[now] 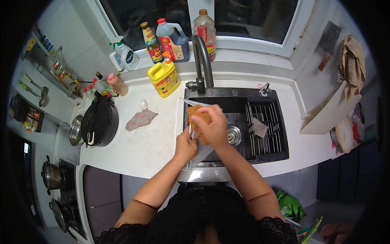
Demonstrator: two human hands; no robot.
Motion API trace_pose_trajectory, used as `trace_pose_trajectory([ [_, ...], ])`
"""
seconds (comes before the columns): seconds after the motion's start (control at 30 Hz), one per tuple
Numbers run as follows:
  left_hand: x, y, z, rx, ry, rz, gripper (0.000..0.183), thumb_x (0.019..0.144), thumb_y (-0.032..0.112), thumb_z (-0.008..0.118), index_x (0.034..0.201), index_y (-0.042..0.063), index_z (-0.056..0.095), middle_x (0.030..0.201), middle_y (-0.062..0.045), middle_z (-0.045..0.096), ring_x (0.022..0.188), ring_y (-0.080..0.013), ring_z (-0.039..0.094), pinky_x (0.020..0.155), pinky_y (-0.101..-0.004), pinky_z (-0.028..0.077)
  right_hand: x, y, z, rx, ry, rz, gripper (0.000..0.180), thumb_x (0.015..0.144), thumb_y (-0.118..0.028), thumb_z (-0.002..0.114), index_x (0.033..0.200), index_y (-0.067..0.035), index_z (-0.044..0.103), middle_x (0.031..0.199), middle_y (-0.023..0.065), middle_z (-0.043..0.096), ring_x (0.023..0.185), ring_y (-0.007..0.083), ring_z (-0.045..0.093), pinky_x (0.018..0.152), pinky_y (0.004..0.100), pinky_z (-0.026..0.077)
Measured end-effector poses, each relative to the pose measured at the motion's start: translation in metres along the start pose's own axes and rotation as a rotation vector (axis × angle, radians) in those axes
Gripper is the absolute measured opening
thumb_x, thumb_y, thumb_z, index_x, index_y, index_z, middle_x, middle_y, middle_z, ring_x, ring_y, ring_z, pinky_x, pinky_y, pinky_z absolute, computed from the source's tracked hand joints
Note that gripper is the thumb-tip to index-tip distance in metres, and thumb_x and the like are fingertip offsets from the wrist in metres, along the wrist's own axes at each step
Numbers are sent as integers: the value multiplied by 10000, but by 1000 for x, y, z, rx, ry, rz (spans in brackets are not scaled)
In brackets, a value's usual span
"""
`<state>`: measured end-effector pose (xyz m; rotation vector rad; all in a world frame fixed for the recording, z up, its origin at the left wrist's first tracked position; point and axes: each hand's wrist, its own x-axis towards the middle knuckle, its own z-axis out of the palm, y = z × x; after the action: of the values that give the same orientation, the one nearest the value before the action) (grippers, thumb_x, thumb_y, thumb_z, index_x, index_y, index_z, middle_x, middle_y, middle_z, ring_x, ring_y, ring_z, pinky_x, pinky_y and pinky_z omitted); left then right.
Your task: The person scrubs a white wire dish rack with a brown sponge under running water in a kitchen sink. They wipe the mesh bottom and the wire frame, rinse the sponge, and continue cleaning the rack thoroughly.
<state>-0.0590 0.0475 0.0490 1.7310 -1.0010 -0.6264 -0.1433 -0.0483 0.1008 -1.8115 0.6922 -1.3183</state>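
Observation:
Over the left side of the black sink (240,155), my right hand (213,125) is closed on a brown cloth (198,117) that lies against a clear plastic panel or tray (202,154). My left hand (186,146) grips a thin edge of that clear piece, just below and left of the cloth. The piece slants across the sink's left rim; its full shape is hidden by my hands. A drain strainer (233,135) shows right of my right hand. On the metal rack in the sink lies a pale scouring pad or cloth (260,127).
The dark faucet (201,67) arches behind my hands. A yellow detergent jug (164,80) stands behind left, near a crumpled pinkish cloth (141,119) and a black pot (100,122). Bottles line the windowsill. A white board (330,111) leans at the right; a cleaver (330,38) hangs above.

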Motion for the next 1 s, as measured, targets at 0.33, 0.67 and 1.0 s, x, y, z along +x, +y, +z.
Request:
trace_pose_trajectory([
  [0.33, -16, 7, -15, -372, -185, -214, 564, 859, -122, 421, 1396, 24, 331, 1285, -125, 537, 1018, -174, 620, 677, -196, 496, 23, 31, -18, -152, 279, 71, 174, 774, -156, 713, 862, -31, 630, 880, 124, 575, 787, 278, 593, 707, 367, 484],
  [0.67, -18, 27, -36, -544, -247, -168, 566, 872, -80, 452, 1414, 21, 324, 1278, -139, 539, 1072, -201, 599, 792, -247, 511, 12, 24, -9, -205, 37, -58, 228, 772, -132, 716, 980, -48, 678, 836, 112, 569, 753, 251, 586, 659, 335, 475],
  [1.0, -15, 14, -65, -760, -25, -213, 575, 830, -89, 467, 1381, -51, 309, 1271, -226, 518, 1051, -318, 609, 826, -366, 549, -1, 92, -48, -218, 239, 111, 213, 791, -157, 706, 955, -25, 677, 885, 120, 592, 791, 250, 591, 728, 349, 485],
])
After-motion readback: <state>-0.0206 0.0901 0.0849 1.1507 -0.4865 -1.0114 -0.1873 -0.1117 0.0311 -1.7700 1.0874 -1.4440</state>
